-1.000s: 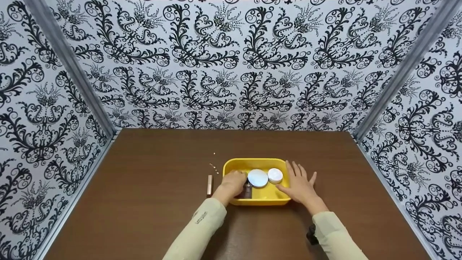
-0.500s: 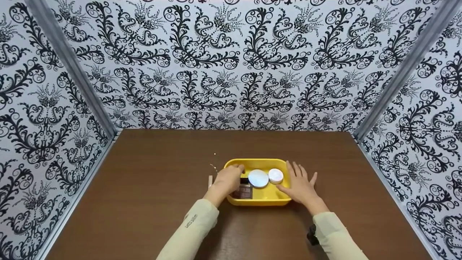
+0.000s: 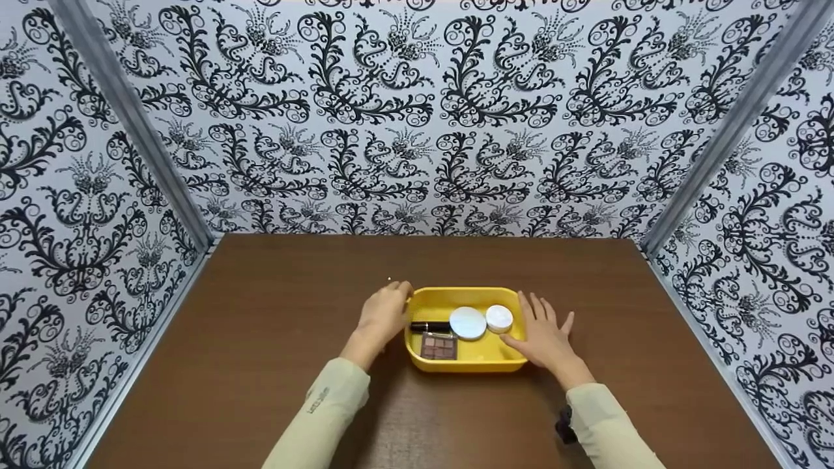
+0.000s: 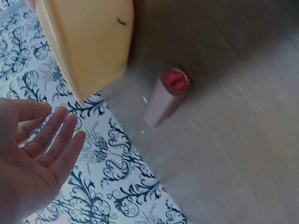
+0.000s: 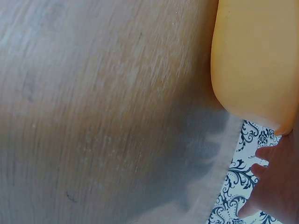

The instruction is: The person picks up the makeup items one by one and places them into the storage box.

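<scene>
My left hand [image 3: 383, 312] is just left of a yellow tray [image 3: 469, 366]; in the left wrist view its fingers are loosely bent with nothing in them. My right hand [image 3: 546, 335] rests with spread fingers at the tray's right rim. Inside the tray lie a black tube [image 3: 430, 326], an eyeshadow palette [image 3: 438, 347] below it, a round pale disc-like case [image 3: 468, 323] and a smaller white round jar [image 3: 499, 318]. A pinkish lipstick-like tube [image 4: 161, 100] with a red end lies on the table near my left hand; in the head view that hand and arm hide it.
The brown table [image 3: 280, 312] extends on both sides of the tray. Patterned walls [image 3: 417, 130] enclose it at the back and sides. A tiny bright speck [image 3: 389, 279] shows behind my left hand.
My left hand has moved out of the tray to the left, uncovering the black tube and the palette. It now covers the tube on the table. My right hand stays put.
</scene>
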Motion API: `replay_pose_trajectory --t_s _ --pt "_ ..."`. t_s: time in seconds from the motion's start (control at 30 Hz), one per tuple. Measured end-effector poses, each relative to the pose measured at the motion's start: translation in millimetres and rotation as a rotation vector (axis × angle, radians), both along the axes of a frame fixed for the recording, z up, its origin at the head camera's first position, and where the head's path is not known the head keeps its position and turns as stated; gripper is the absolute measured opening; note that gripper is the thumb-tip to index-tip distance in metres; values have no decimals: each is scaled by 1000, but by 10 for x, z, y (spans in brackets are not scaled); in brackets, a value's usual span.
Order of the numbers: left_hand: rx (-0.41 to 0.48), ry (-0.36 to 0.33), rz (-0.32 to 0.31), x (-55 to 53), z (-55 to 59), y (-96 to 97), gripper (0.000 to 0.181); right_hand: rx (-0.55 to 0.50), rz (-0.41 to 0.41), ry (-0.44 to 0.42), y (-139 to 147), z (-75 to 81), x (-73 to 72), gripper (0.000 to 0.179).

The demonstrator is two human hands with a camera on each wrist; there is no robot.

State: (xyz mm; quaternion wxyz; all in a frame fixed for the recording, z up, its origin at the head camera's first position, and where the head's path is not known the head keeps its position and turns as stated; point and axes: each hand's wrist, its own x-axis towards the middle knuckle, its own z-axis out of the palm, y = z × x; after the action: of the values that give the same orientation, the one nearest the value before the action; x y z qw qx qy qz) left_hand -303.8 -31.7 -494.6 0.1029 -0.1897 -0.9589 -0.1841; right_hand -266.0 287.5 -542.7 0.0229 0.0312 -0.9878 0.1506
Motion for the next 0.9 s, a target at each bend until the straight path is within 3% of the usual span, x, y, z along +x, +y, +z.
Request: replay_pose_trajectory --t_s 0.17,0.27,0.6,0.9 --pt "-19 0 55 11 -84 -122 10 -2 -4 0 4 3 6 98" --pt "-40 -36 97 18 -153 -172 14 -2 -4 -3 3 2 4 98" --pt "-82 -163 187 56 -378 -296 40 -5 3 -3 12 -14 4 98" --pt "-73 -261 237 91 -489 -290 59 -5 0 3 14 -10 -3 98"
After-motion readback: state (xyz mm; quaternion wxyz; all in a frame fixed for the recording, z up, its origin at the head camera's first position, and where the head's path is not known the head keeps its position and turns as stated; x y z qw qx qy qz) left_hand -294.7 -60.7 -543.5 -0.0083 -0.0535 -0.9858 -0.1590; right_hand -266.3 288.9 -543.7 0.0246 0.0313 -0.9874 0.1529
